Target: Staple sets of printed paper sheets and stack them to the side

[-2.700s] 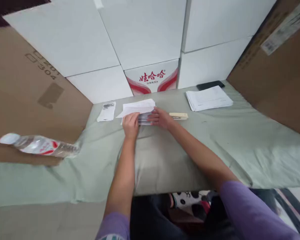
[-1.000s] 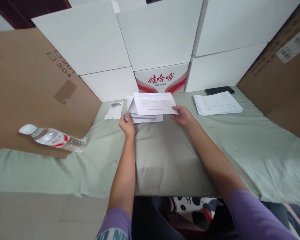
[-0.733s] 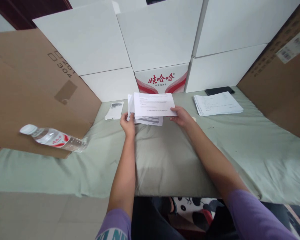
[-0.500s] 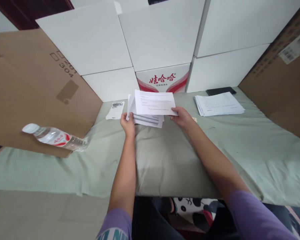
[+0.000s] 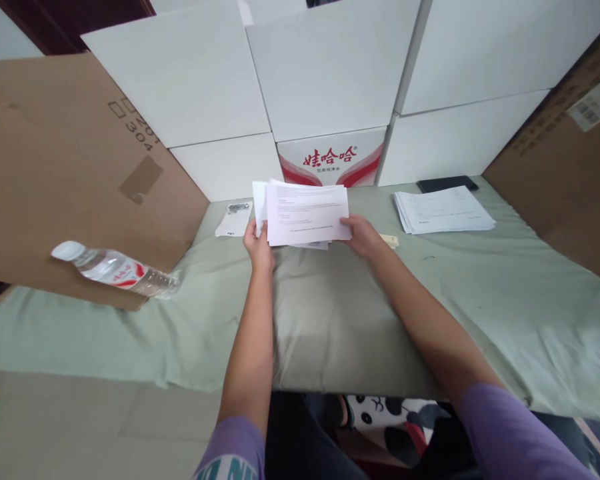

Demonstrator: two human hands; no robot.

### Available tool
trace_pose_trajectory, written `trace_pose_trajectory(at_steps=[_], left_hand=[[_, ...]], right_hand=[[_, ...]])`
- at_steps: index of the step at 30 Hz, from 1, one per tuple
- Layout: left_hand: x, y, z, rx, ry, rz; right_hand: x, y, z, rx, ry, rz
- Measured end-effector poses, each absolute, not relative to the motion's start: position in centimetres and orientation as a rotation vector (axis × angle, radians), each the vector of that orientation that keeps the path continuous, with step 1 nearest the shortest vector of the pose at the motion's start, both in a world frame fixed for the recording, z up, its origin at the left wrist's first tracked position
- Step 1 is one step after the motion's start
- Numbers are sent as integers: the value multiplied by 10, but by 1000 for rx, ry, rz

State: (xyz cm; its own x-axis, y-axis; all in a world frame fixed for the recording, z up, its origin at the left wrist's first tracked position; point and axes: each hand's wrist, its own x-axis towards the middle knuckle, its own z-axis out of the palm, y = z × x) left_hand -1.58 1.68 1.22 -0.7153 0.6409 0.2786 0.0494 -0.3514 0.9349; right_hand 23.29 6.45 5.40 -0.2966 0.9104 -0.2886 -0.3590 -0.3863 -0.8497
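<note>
Several printed paper sheets (image 5: 307, 213) are held up between my hands over the green-grey cloth. My left hand (image 5: 259, 247) grips their left side, thumb in front. My right hand (image 5: 361, 235) pinches the right edge of the front sheet. Behind that sheet, others stick out at the upper left and along the bottom, not fully lined up. A small cream-coloured object (image 5: 390, 241) lies just right of my right hand, partly hidden by it. Left of my left hand is a white card or packet with small dark metal pieces (image 5: 235, 219).
A paper stack (image 5: 445, 210) lies at the right, with a black phone-like slab (image 5: 449, 183) behind it. A clear water bottle (image 5: 123, 270) lies at the left by a cardboard panel (image 5: 80, 173). White boxes (image 5: 330, 73) wall off the back.
The front sheet has come down and slightly left over the others, covering most of the striped sheet below. More of the cream-coloured object shows. The view has shifted slightly.
</note>
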Motion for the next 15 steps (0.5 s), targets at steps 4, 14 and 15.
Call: trace_pose_trajectory(at_steps=[4, 14, 15], left_hand=[[-17, 19, 10, 979, 1480, 2158], [-25, 18, 5, 758, 1539, 2051], [-27, 19, 3, 732, 1561, 2043]], right_hand=[[224, 58, 54, -1020, -885, 1765], [218, 58, 45, -1133, -835, 1671], [218, 59, 45, -1120, -848, 1662]])
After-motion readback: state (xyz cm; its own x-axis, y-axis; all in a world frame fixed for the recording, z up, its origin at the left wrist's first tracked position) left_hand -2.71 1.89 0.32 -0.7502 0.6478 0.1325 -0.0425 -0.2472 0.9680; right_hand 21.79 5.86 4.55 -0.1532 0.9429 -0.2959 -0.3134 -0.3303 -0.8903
